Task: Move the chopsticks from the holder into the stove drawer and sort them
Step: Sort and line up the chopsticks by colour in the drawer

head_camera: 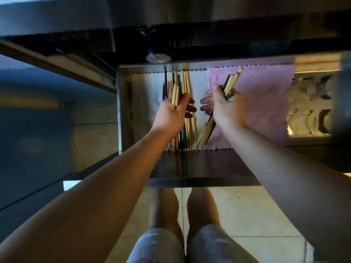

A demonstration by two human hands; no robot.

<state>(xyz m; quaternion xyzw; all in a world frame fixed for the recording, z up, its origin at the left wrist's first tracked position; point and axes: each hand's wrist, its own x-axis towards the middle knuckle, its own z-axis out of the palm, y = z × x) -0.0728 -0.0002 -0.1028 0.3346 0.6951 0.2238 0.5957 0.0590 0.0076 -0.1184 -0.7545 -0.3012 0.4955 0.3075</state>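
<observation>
The stove drawer (124,111) is pulled out below me, lined with pale paper. Several chopsticks (187,82), wooden and dark, lie lengthwise in its left half. My left hand (171,112) is shut on a few light wooden chopsticks (175,95) above that pile. My right hand (226,107) grips a mixed bundle of chopsticks (232,80), wooden and dark green ones, tilted with tips toward the back right and lower ends near the drawer's front. The holder is not in view.
A pink cloth (266,103) covers the drawer's right half. White dishes (307,107) stand in a rack at the right. The drawer's steel front (205,168) is close to my legs; a tiled floor (247,215) lies below. A cabinet side (38,130) is at the left.
</observation>
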